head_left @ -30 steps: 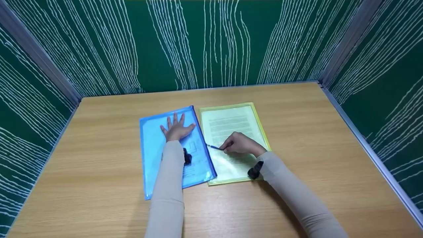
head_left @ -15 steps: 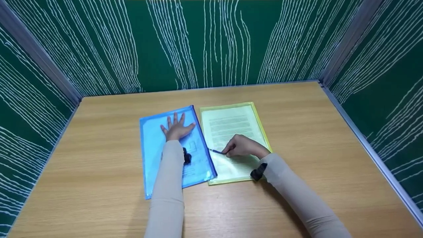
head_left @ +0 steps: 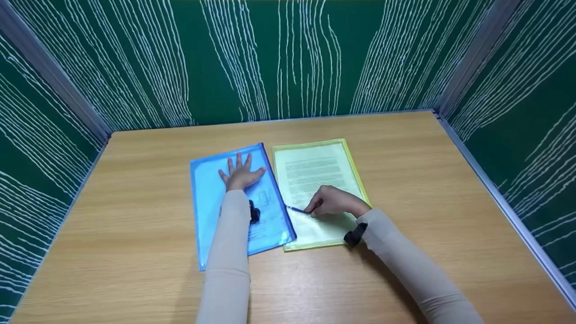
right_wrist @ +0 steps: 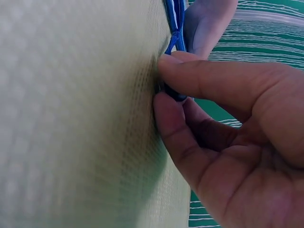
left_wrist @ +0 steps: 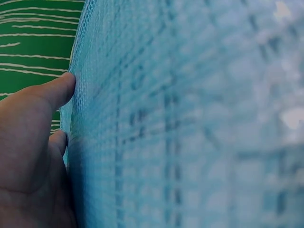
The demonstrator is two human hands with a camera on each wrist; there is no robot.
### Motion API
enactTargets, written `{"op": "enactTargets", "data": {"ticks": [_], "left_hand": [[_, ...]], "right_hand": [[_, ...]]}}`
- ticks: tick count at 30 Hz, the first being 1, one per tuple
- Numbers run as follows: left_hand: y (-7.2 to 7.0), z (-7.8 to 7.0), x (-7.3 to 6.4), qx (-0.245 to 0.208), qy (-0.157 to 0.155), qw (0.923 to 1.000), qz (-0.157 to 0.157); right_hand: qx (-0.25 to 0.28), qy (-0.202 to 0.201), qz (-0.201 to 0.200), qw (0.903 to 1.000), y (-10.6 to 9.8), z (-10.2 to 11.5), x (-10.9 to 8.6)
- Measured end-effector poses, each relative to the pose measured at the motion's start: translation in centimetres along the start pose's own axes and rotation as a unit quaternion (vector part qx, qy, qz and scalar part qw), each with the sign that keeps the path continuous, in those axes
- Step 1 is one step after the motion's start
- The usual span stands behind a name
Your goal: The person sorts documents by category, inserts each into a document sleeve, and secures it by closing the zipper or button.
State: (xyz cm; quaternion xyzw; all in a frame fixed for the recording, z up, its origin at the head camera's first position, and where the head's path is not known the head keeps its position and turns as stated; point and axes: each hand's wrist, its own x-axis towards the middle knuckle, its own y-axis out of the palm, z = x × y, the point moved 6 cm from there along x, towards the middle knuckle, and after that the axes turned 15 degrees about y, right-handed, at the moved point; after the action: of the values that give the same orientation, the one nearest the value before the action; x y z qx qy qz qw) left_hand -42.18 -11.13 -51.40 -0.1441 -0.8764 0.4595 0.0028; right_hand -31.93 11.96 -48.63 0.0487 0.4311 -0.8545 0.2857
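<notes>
A blue mesh zip folder (head_left: 211, 216) holding papers lies on the table, its dark blue zip edge on the right. My left hand (head_left: 241, 177) rests flat on its upper part, fingers spread; the left wrist view shows that hand (left_wrist: 35, 133) against the blue mesh. My right hand (head_left: 333, 201) pinches the end of the blue zip pull cord (head_left: 297, 209), which runs from the folder's right edge. In the right wrist view, thumb and forefinger close on the dark tip of the cord (right_wrist: 175, 35). Beneath that hand lies a yellow zip folder (head_left: 315, 157) with a printed sheet inside.
The blue folder's lower right corner overlaps the yellow folder's left edge. Both lie on a wooden table (head_left: 135, 193) bounded by green panels (head_left: 301, 58) with white wavy lines. A small black device (head_left: 355, 234) sits at each wrist.
My right hand has moved slightly toward me and to the right, drawing the pull cord down along the blue folder's zip edge. My left hand stays in place.
</notes>
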Motion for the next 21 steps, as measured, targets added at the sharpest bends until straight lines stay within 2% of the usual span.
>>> {"op": "enactTargets", "data": {"ticks": [9,21], "left_hand": [[-0.1,-0.1,-0.1,0.005,0.000,1.0000,-0.007],[0.2,0.1,0.0,0.004,-0.005,1.0000,0.002]], "right_hand": [[-0.004,-0.012,0.007,0.9999,0.4,0.1,-1.0],[-0.013,-0.023,0.010,0.9996,1.1,0.0,-2.0]]}}
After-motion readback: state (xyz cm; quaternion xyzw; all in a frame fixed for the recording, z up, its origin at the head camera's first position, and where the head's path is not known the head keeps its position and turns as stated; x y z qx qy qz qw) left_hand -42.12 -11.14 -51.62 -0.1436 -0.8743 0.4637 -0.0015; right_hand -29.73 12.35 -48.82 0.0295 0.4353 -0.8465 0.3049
